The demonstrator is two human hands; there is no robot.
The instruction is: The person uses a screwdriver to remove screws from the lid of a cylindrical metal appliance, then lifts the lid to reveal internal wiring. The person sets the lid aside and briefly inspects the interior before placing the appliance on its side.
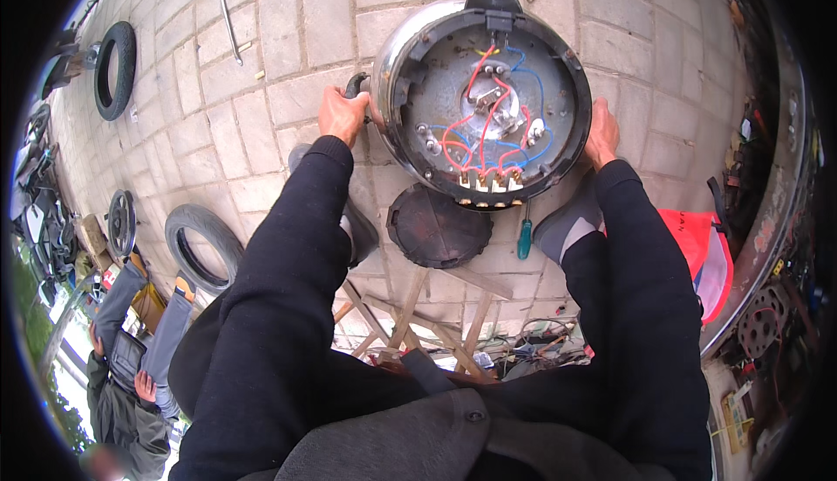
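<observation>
A round metal urn-like electric appliance [418,28] has its wired underside facing up, its bottom open. Inside, red and blue wires [542,80] run among metal terminals, and several white switches or connectors [497,184] line the near rim. On its left side my left hand [343,117] is closed round a black side handle [356,86]. My right hand [602,132] presses against the right side of the appliance, its fingers partly hidden behind the wall. Just below the appliance, a dark round cover [438,226] lies on the paving, with a teal-handled screwdriver [524,239] to its right.
Tyres [205,246] and a wheel [121,220] lie at the left, near a seated person [131,368]. A thin metal rod [229,19] rests on the paving bricks [323,19]. At the right are a red bag [697,254] and cluttered parts [767,315]. Wooden slats [408,311] sit between my legs.
</observation>
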